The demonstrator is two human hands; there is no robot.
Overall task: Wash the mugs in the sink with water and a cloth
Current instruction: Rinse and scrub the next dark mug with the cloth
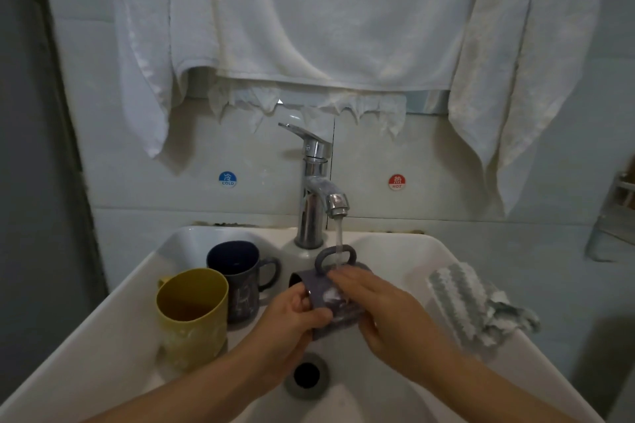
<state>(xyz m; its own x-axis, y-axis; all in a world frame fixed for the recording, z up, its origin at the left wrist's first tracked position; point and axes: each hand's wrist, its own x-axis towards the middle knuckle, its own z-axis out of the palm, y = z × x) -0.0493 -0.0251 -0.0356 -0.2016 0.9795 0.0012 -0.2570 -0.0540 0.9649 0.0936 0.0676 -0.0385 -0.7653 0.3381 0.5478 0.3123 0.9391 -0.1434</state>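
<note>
A grey mug (pixel 318 292) lies on its side over the white sink (pixel 113 330), handle up, under the running water of the chrome tap (pixel 318 189). My left hand (pixel 292 323) grips its rim end. My right hand (pixel 381 306) lies over the mug's side and wraps its base end, with the stream falling on the fingers. A yellow mug (pixel 192 316) and a dark blue mug (pixel 237 275) stand upright in the sink's left part. A grey-and-white striped cloth (pixel 470 306) lies on the sink's right rim, apart from both hands.
The drain (pixel 307 375) sits below the held mug. White towels (pixel 309 17) hang on the wall above the tap. Cold (pixel 227 179) and hot (pixel 397 182) stickers flank the tap. A metal rack (pixel 615 216) sticks out at the right edge.
</note>
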